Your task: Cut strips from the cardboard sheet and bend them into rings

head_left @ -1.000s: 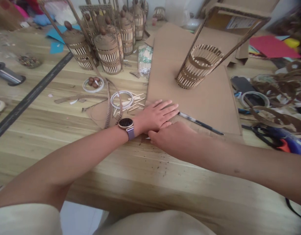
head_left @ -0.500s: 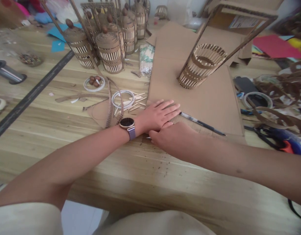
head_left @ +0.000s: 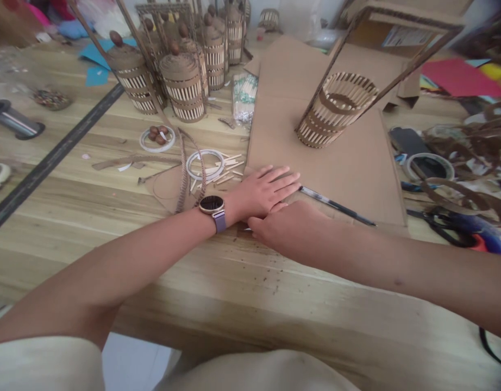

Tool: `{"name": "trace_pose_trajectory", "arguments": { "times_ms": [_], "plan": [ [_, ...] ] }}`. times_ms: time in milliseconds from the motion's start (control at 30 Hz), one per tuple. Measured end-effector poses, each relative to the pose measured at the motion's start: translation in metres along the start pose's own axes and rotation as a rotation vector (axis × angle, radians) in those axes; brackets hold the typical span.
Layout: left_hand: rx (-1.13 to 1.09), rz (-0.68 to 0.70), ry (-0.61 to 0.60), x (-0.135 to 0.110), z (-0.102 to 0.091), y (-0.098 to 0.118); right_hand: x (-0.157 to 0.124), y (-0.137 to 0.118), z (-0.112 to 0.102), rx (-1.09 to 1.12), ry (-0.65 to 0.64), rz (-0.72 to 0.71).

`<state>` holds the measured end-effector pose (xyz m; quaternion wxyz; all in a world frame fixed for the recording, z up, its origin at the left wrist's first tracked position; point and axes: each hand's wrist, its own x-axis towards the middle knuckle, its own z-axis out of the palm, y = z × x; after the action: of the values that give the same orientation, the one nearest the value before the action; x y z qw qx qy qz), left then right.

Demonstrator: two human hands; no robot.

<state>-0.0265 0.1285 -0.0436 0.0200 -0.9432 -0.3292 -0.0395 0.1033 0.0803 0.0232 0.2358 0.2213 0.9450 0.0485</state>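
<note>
My left hand [head_left: 262, 193] lies flat and open, fingers spread, on the near left corner of a brown cardboard sheet [head_left: 348, 163]. It presses on the end of a thin dark ruler [head_left: 336, 205] that runs right along the sheet's near edge. My right hand [head_left: 289, 228] sits just in front of the left, knuckles up and fingers curled under. A thin pale tip pokes out at its left side; what it holds is hidden. An open-topped basket of sticks [head_left: 334, 111] stands on the cardboard behind.
Several lidded stick baskets [head_left: 183, 87] stand at the back left of the wooden table [head_left: 234, 288]. A white ring [head_left: 204, 164], loose sticks and a ring holding brown beads [head_left: 156, 138] lie left of my hands. Scissors and a glue gun [head_left: 458, 228] lie at the right among cardboard strips.
</note>
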Motion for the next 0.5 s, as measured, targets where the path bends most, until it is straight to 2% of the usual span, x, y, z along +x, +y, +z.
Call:
{"name": "trace_pose_trajectory", "arguments": {
  "times_ms": [100,233,300,433,500],
  "plan": [
    [0.006,0.011,0.014,0.0,0.004,-0.002,0.003,-0.003,-0.011,-0.033,-0.024,-0.006],
    [0.018,0.041,0.037,-0.001,0.01,-0.006,0.006,-0.005,-0.031,-0.072,-0.075,0.061],
    [0.019,0.047,0.037,-0.001,0.01,-0.007,0.006,-0.005,-0.03,-0.046,-0.075,0.07],
    [0.01,0.046,0.008,-0.001,0.005,-0.005,0.003,-0.002,-0.017,-0.023,0.003,0.003],
    [0.003,0.043,0.005,-0.002,0.002,-0.004,-0.002,-0.001,-0.015,-0.033,-0.022,0.012]
  ]
}}
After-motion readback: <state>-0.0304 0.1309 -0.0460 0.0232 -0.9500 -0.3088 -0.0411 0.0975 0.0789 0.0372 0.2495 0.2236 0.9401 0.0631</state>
